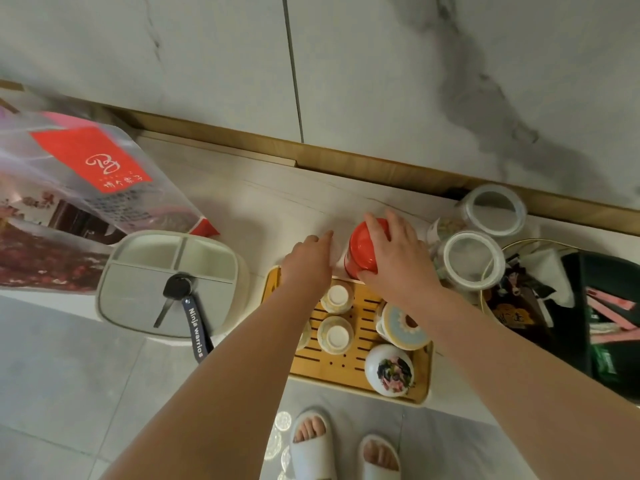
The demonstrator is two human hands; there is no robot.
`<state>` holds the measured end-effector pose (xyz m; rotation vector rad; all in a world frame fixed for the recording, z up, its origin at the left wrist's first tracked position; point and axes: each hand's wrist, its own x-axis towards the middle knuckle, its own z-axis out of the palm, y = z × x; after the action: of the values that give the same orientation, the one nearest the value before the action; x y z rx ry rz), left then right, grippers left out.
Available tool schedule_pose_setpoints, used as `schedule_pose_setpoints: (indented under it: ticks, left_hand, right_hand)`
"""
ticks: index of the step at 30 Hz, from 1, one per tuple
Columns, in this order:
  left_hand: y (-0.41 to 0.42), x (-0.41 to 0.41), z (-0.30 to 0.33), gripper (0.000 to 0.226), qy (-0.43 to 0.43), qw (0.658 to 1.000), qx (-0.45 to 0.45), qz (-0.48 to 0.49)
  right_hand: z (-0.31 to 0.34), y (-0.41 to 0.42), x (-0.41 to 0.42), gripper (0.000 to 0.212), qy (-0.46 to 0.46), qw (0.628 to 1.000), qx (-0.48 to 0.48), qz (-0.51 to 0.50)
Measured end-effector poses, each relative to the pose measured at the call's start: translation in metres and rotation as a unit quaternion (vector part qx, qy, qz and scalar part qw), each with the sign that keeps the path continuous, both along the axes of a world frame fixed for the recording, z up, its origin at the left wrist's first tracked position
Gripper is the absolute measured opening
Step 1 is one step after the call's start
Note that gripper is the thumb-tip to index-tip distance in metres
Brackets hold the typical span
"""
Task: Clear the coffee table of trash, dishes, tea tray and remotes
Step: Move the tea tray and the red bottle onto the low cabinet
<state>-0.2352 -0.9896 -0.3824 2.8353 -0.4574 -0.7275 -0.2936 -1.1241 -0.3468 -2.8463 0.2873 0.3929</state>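
A bamboo tea tray [346,379] lies on a pale surface by the wall. On it stand two small white cups [337,297], a lidded bowl [403,325] and a round white jar with a flower painting [389,374]. Just beyond the tray's far edge stands a red canister [362,251]. My right hand [398,258] grips it from above and the right. My left hand [306,261] reaches past the tray's far left corner, fingers stretched forward. A pale, blurred thing [334,252] lies at its fingertips; I cannot make out what it is.
A white divided dish [173,251] holding a car key [176,289] on a lanyard sits left of the tray. Plastic food bags [86,188] lie further left. Two clear jars [472,259] and a dark basket of packets [588,306] crowd the right.
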Motion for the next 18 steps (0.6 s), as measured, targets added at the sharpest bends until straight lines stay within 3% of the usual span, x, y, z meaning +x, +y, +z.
schedule_pose_setpoints:
  ticks: [9,18]
  left_hand:
    - [0.020,-0.042,0.081,0.056,0.017,0.999,0.004,0.046]
    - [0.068,-0.131,0.213,0.044,0.037,0.994,0.024,0.101]
  right_hand:
    - [0.080,0.017,-0.034,0.071,0.011,0.998,-0.020,0.062]
    - [0.210,0.045,-0.102,0.053,0.028,0.989,-0.036,0.139]
